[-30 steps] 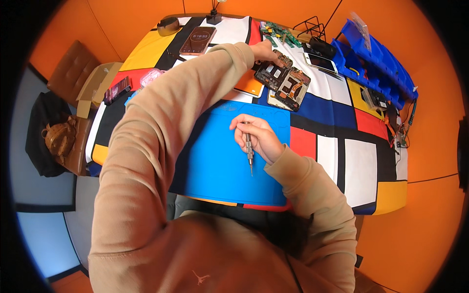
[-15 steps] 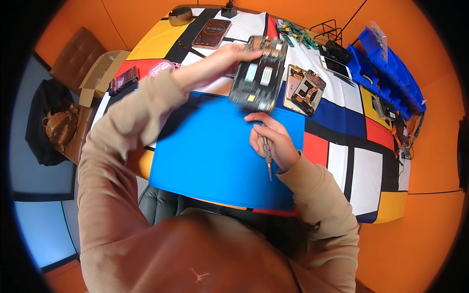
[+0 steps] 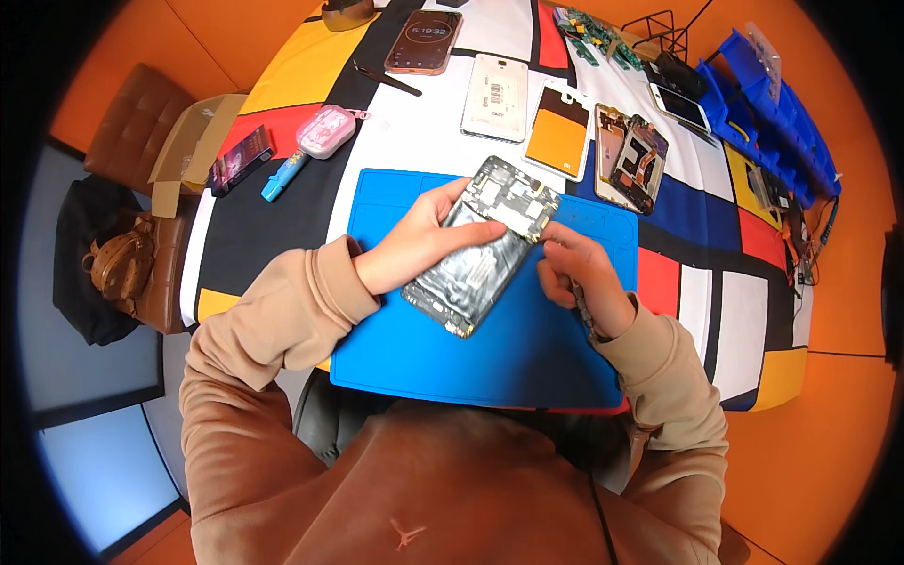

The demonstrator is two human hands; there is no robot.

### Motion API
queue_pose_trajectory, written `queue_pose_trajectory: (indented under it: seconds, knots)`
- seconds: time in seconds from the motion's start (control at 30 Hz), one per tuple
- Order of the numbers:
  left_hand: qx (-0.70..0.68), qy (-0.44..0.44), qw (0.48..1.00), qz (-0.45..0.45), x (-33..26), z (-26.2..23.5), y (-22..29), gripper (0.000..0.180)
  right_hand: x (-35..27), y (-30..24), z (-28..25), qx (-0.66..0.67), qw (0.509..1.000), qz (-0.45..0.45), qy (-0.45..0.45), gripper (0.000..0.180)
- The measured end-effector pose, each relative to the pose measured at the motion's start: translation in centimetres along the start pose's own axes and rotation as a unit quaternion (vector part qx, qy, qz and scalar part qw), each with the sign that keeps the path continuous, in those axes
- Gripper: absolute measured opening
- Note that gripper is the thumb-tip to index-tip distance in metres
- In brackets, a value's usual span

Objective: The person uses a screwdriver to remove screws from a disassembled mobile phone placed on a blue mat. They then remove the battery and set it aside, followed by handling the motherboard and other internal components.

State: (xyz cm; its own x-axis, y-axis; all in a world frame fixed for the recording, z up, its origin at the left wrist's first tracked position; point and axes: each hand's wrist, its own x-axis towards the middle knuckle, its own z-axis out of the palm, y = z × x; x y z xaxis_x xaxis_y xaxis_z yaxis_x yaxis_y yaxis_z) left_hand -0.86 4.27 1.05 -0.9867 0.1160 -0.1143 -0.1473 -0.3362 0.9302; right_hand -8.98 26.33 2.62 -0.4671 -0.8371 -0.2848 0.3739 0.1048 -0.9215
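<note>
An opened phone (image 3: 480,247) with its circuit board and dark battery bare is gripped in my left hand (image 3: 414,240), thumb across its face. It hangs tilted over the blue mat (image 3: 395,363). Close by its right edge is my right hand (image 3: 589,273), index finger and thumb brought together at the board end. Whether those fingertips touch the phone or pinch a tiny part I cannot tell. The same hand keeps a slim metal screwdriver (image 3: 581,306) tucked under its curled fingers, mostly hidden.
Beyond the mat lie a white phone (image 3: 495,97), an orange-and-white back panel (image 3: 557,132), a dismantled phone (image 3: 633,160) and a phone showing a timer (image 3: 424,42). Black tweezers (image 3: 388,79) and a pink case (image 3: 326,132) are at left. Blue bins (image 3: 767,118) stand at right.
My left hand has brought the opened phone nearer and down over the mat, turning it. My right hand has moved right to the phone's edge, and the screwdriver has swung into the palm.
</note>
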Motion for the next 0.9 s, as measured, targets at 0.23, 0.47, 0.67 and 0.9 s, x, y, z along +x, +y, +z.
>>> queue_pose_trajectory:
  seconds: [0.23,0.47,0.67,0.9]
  knots:
    - [0.039,-0.018,0.999,0.014,-0.8,0.7,-0.7,0.041,0.0,0.8,0.2,-0.010,1.000,0.016,0.024,0.026]
    - [-0.013,-0.005,0.999,-0.041,-1.1,0.6,-0.1,0.022,-0.6,1.3,1.1,-0.015,0.995,-0.052,0.078,0.042]
    - [-0.060,-0.038,0.997,-0.022,-0.9,0.6,-0.8,0.039,-1.2,0.9,0.9,-0.259,0.937,-0.160,0.174,0.065]
    - [-0.099,-0.084,0.990,-0.047,-1.1,0.3,-1.0,0.054,-0.2,1.4,0.5,-0.306,0.915,-0.187,0.186,0.070]
